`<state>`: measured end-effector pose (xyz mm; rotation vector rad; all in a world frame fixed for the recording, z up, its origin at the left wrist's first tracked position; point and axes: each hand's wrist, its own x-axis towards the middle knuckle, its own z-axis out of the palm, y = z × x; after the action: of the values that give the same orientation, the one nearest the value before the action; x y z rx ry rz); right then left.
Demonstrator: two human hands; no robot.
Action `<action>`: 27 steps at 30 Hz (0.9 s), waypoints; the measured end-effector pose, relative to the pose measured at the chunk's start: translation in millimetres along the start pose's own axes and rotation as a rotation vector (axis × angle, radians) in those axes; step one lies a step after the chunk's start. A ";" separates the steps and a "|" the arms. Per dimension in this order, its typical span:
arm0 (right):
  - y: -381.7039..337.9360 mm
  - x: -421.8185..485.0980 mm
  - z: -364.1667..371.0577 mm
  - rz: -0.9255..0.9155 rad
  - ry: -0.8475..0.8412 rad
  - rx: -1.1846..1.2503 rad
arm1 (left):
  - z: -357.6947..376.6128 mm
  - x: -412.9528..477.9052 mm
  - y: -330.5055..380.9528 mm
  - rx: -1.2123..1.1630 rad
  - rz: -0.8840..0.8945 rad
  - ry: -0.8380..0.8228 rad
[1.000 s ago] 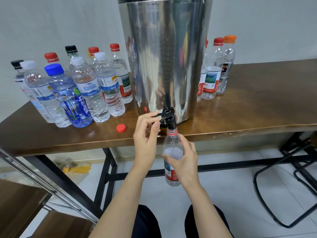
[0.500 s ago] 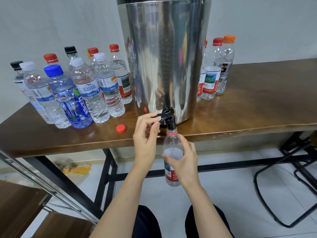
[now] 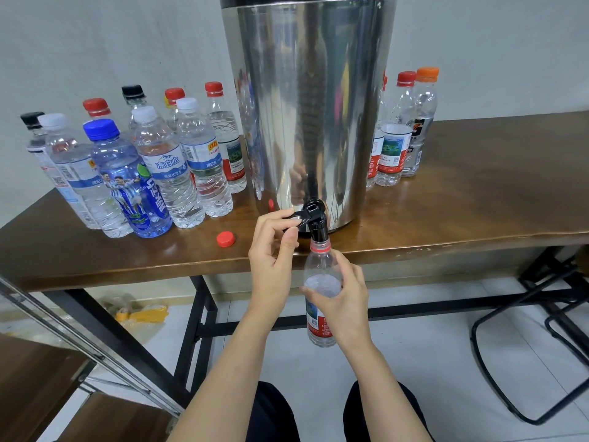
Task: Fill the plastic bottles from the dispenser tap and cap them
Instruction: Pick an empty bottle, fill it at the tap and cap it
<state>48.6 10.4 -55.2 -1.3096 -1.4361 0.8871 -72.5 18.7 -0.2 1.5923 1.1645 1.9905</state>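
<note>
Right hand: the right hand (image 3: 344, 301) is wrapped round the middle of the open bottle (image 3: 319, 266), thumb on one side and fingers curled round the other, below the table edge.
Bottle: upright, with its red-ringed neck pushed up against the black spout of the tap (image 3: 317, 229). A pale disc near the shoulder may be the water level, but glare makes it hard to be sure.
Left hand: the left hand (image 3: 274, 247) pinches the tap lever (image 3: 298, 215) between thumb and bent forefinger; the other fingers are curled underneath.
Doing it well: the mouth should stay square under the spout and the bottle plumb. The soft wall calls for a light grip, or water will well out. The lever is best released a little early, judging by the shoulder, so that the neck stays free for capping.
Cap: a loose red cap (image 3: 225, 239) lies on the table just left of the tap, near the left hand, likely this bottle's.
Surface: a dark brown wooden table (image 3: 478, 202) on a black metal frame.
Left group: capped bottles (image 3: 143, 173) stand crowded together, apparently full.
Right group: a few capped bottles (image 3: 398, 138) stand beside the dispenser.
Dispenser: a tall steel drum (image 3: 306, 106) at the table's front edge, its tap overhanging.
Room: pale tiled floor (image 3: 414, 346), a black chair frame (image 3: 510, 330) at the right, a plain grey wall (image 3: 95, 43) behind.
</note>
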 end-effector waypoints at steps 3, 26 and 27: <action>0.6 -0.1 0.2 0.002 -0.003 0.002 | 0.0 0.0 -0.2 0.002 0.004 -0.005; -0.1 0.4 -0.7 0.002 -0.013 -0.011 | -0.3 -0.2 0.3 0.000 -0.013 0.006; -0.3 0.6 -0.8 0.001 -0.012 -0.015 | -0.4 -0.2 0.2 0.000 -0.014 0.004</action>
<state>49.2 10.9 -54.7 -1.3185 -1.4540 0.8875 -72.7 18.2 -0.2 1.5757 1.1741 1.9861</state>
